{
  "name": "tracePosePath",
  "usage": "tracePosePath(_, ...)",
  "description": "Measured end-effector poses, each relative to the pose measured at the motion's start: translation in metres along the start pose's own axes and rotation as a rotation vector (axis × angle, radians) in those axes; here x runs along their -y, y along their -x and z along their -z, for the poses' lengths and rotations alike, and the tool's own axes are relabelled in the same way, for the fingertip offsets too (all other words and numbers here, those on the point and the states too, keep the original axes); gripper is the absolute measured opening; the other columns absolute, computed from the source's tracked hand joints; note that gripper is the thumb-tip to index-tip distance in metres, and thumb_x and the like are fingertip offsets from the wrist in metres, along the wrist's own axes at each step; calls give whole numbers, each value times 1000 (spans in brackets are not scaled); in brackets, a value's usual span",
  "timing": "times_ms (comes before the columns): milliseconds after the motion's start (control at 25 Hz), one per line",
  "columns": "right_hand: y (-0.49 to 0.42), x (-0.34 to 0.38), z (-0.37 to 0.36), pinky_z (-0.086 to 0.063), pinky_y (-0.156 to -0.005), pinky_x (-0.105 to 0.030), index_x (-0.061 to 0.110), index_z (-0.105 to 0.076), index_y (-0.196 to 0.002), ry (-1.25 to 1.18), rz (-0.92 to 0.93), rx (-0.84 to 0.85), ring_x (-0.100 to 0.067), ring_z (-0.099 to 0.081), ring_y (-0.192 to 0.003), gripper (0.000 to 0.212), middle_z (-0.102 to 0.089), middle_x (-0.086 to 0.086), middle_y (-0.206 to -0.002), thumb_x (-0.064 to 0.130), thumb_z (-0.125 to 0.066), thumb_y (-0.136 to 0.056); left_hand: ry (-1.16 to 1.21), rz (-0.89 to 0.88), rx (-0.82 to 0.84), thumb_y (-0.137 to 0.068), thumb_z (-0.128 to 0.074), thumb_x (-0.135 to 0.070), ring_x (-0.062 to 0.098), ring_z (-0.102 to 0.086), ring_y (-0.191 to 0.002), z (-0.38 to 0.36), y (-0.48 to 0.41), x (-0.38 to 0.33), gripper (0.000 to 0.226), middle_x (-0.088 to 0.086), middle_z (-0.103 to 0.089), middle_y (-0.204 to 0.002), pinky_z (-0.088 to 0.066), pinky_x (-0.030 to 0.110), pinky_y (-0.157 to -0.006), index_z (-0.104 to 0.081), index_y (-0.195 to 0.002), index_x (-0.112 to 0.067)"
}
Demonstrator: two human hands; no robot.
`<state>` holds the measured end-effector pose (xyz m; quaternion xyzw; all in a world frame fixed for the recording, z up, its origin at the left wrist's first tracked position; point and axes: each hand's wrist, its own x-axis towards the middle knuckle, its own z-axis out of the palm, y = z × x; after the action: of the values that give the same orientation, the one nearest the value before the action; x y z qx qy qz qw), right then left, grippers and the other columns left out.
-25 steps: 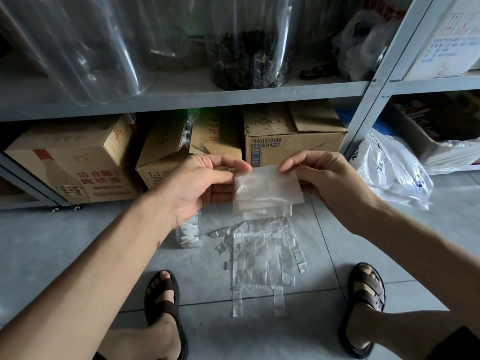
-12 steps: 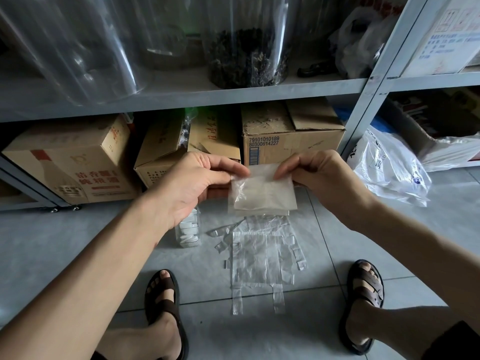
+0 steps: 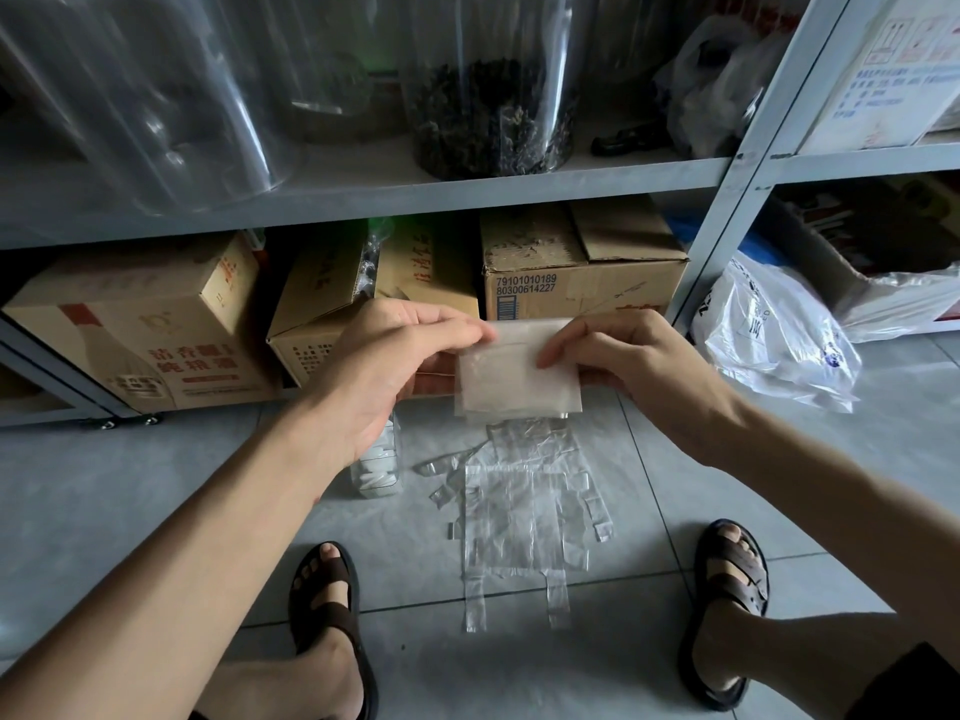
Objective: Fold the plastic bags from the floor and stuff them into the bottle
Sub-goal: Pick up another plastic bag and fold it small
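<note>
**Folding a bag small enough for the bottle's neck**

A grey metal shelf [image 3: 363, 197] spans the back. On it stand large clear jars, and one jar [image 3: 493, 111] holds a dark, dried heap at its base; what the others hold is unclear. Beneath it sit cardboard boxes [image 3: 582, 283], their contents hidden. A white carrier bag [image 3: 774, 335] slumps on the floor [image 3: 156, 511] to the right.

Between the person's sandalled feet, several clear plastic bags [image 3: 519, 511] lie flat on the floor, not yet folded. Just beside them, partly hidden by the left wrist, stands the clear bottle [image 3: 376, 470], holding white folded pieces, probably bags already stuffed in.

Both hands are raised above the pile. The left hand [image 3: 384, 366] pinches the left edge of a folded bag [image 3: 519, 376], and the right hand [image 3: 634, 356] pinches its right edge, so it hangs as a flat rectangle.

It still looks too wide for the bottle. Pressing out trapped air, matching the edges and creasing each fold firmly should keep the slippery film from springing open.
</note>
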<state>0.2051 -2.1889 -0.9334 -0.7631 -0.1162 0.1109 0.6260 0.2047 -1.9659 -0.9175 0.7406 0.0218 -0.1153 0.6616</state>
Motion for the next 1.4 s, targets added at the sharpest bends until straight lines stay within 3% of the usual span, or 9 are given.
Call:
tracePosePath(200, 0, -3, -6, -47, -73, -28, 10, -75, -86, 29, 26, -19, -18, -57, -74, 12, -66, -26, -90, -1, -76, -80, 0, -54, -91, -68, -82, 6, 20, -69, -73, 0, -1, 3, 27, 2, -76, -81, -57, 26, -64, -77, -81, -17)
tracePosePath(480, -6, -4, 2, -53, -69, -17, 8, -67, -91, -317, -23, -107, -10, -64, -72, 24, -65, -1, -76, -15, -65, -81, -34, -21, -39, -67, -79, 16, 21, -69, -82, -2, -2, 3, 48, 3, -74, -93, -59, 38, -74, -64, -96, -19)
tracePosePath(640, -6, -3, 3, -55, -64, -21, 6, -64, -103, -357, -73, -73, -14, -65, -70, 32, -58, -14, -82, -15, -65, -78, -122, 81, 60, -77, -82, -12, 26, -71, -95, -1, -1, 3, 36, 10, -77, -98, -52, 37, -83, -66, -109, -13)
tracePosePath(760, -3, 0, 0, -55, -61, -20, 5, -63, -108, -288, -100, -3, -14, -68, -71, 34, -67, -9, -81, -17, -61, -83, -132, 98, 98, -86, -72, -9, 18, -69, -78, 0, 1, -1, 15, 13, -77, -95, -53, 22, -66, -73, -101, -5)
tracePosePath(880, -1, 0, -5, -57, -66, -23, 2, -61, -117, -414, -148, -66, -15, -70, -77, 35, -69, -8, -87, -4, -66, -84, -136, 85, 53, -85, -73, -5, 18, -66, -72, 0, 0, 1, 9, 20, -75, -91, -54, 20, -60, -75, -93, 0)
tracePosePath(1000, 5, -7, -18, -58, -89, -35, 1, -59, -126, -531, -271, 37, -26, -71, -100, 48, -72, -14, -111, 18, -69, -82, -84, 92, -17, -85, -74, -7, 23, -67, -77, -3, -1, 4, 8, 20, -75, -93, -57, 28, -66, -76, -91, -2)
tracePosePath(1080, 7, -11, -25, -57, -92, -37, -2, -63, -120, -499, -319, 46, -29, -70, -103, 44, -72, -17, -113, 17, -69, -81, -52, 98, -29, -85, -74, -8, 20, -69, -73, -4, -2, 4, 3, 14, -76, -86, -58, 29, -66, -77, -85, -8)
tracePosePath(1240, 4, -8, -24, -61, -70, -28, 3, -67, -81, -426, -330, -99, -23, -69, -76, 6, -71, -17, -88, 5, -68, -86, -31, 99, -53, -84, -74, -7, 19, -70, -69, -4, -1, 3, 5, 14, -75, -84, -61, 31, -65, -74, -81, -11)
tracePosePath(1400, 3, -5, -21, -60, -64, -27, 9, -66, -73, -403, -329, -99, -21, -66, -68, 15, -69, -12, -78, 3, -68, -87, -7, 96, -56, -84, -74, -5, 17, -71, -64, -5, 2, 1, 6, 9, -75, -79, -59, 27, -55, -72, -84, -11)
